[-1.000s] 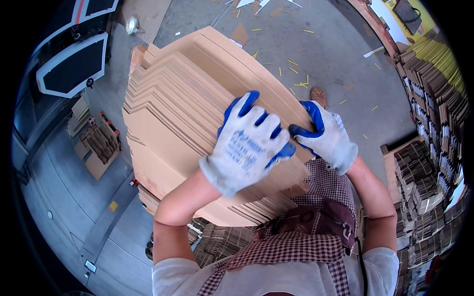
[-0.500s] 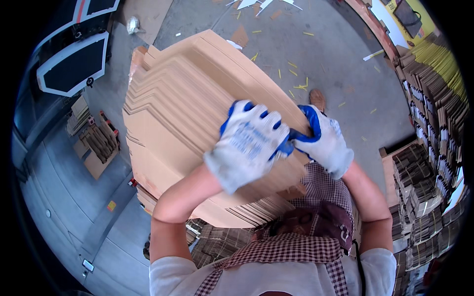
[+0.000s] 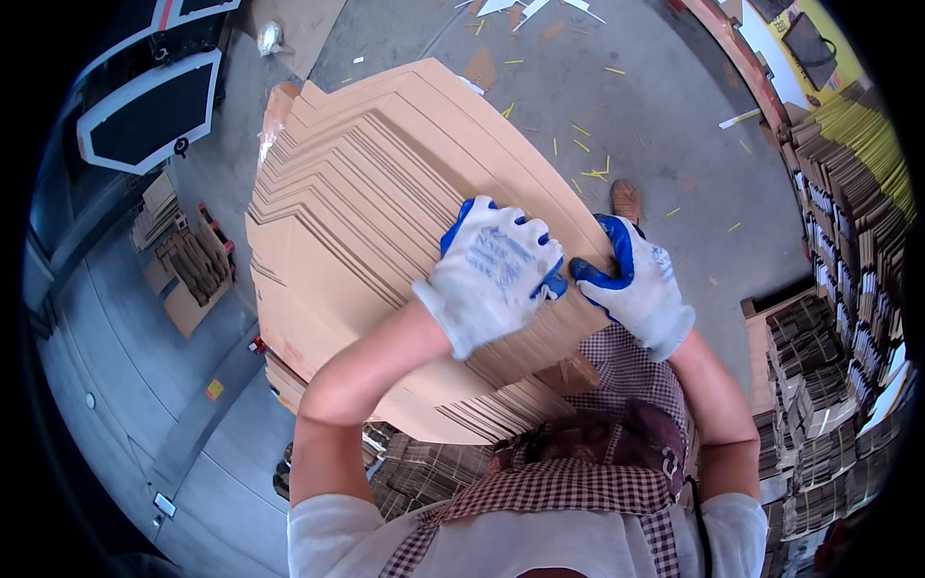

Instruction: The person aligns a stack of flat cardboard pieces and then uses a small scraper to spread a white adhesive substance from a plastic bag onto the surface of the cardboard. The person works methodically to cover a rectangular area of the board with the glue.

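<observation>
Left hand (image 3: 493,270) has slid right across the stack of flat cardboard blanks (image 3: 385,222), fingers spread flat on top. Right hand (image 3: 636,284) still curls over the stack's far edge. Stack held chest-high, unshifted above the concrete floor (image 3: 655,125).

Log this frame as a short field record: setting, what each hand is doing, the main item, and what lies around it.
setting: workshop with a grey concrete floor, seen from above
main item: thick stack of flat cardboard sheets, fanned so the edges step
left hand: white and blue glove, palm down on the stack's near part
right hand: same kind of glove, gripping the stack's right edge
clothing: checked apron over a white shirt
floor: yellowish scraps scattered
right side: piles of flat cardboard bundles
left side: smaller cardboard pieces
</observation>
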Available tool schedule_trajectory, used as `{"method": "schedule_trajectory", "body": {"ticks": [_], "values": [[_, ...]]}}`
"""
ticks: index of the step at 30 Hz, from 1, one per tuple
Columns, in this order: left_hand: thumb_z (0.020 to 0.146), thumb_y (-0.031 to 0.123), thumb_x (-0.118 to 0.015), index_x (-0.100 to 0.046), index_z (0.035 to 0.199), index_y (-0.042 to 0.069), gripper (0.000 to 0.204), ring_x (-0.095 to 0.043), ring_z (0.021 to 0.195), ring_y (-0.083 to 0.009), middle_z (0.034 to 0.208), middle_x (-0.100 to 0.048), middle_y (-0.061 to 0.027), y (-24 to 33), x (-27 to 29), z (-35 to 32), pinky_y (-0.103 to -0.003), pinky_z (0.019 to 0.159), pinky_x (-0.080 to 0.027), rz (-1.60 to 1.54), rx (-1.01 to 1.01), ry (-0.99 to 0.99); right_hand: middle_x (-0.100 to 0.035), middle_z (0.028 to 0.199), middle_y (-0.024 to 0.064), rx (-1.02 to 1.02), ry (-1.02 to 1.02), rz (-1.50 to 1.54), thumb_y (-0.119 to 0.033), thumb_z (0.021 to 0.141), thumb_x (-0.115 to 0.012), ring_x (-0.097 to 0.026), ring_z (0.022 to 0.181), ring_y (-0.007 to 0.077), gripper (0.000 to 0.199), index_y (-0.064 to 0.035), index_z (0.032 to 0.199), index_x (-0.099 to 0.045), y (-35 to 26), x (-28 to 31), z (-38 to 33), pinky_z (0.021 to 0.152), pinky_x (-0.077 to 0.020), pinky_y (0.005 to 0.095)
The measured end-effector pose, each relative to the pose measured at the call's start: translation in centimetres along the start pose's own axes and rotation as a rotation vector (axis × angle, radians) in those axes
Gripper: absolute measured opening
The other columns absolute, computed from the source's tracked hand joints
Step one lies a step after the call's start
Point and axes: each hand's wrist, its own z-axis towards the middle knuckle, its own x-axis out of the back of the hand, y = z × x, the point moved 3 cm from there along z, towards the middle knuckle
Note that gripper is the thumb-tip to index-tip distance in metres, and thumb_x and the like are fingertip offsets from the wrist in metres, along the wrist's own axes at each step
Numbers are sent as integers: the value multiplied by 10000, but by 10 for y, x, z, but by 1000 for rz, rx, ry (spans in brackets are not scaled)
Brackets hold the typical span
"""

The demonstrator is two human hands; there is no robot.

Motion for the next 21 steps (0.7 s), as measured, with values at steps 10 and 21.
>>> {"method": "schedule_trajectory", "body": {"ticks": [10,21], "values": [[729,303,-755,-682,843,159,198,-618,899,-199,914,-637,-16,0,5,-6,-389,800,-454,75,-68,-34,-736,956,178,-132,-41,37,-306,846,-744,-731,817,283,498,-28,1239,-617,-5,3,-1,808,-562,348],[737,298,-752,-696,794,184,139,-622,893,-189,894,-639,4,-3,-3,-5,-378,779,-462,26,-149,12,-718,992,200,-167,-36,66,-265,840,-751,-722,822,279,543,9,1283,-597,-14,5,-2,781,-566,350]]}}
